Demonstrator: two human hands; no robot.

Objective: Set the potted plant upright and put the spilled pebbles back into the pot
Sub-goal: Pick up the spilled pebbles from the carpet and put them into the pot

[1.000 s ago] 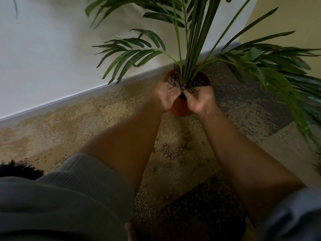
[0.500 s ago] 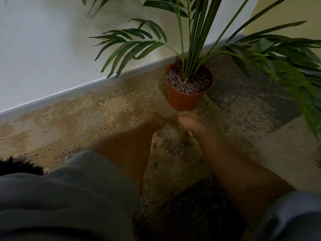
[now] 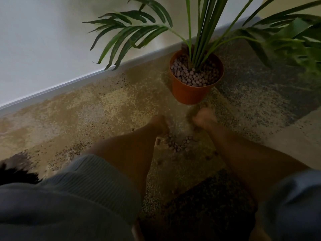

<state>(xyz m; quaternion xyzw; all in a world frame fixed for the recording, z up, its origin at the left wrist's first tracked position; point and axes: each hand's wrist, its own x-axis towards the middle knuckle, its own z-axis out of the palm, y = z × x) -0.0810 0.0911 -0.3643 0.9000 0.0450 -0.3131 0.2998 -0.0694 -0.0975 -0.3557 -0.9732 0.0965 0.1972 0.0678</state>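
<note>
While the orange plastic pot (image 3: 189, 94) stands upright on the mottled carpet (image 3: 97, 108) near the grey skirting board (image 3: 69, 86), its surface is covered with brownish clay pebbles (image 3: 192, 77) around the green stems of the palm plant (image 3: 199, 32). A small cluster of spilled pebbles (image 3: 177, 143) lies on the carpet just in front of the pot, with a few strays beyond it. Both hands are low over this cluster: the left hand (image 3: 160, 125) at its left edge, the right hand (image 3: 204, 119) at its right, nearer the pot. Both are motion-blurred with fingers turned downward, so whether either holds pebbles cannot be told. Grey sleeves (image 3: 97, 181) are pushed up the forearms. A white wall (image 3: 43, 40) rises behind.
</note>
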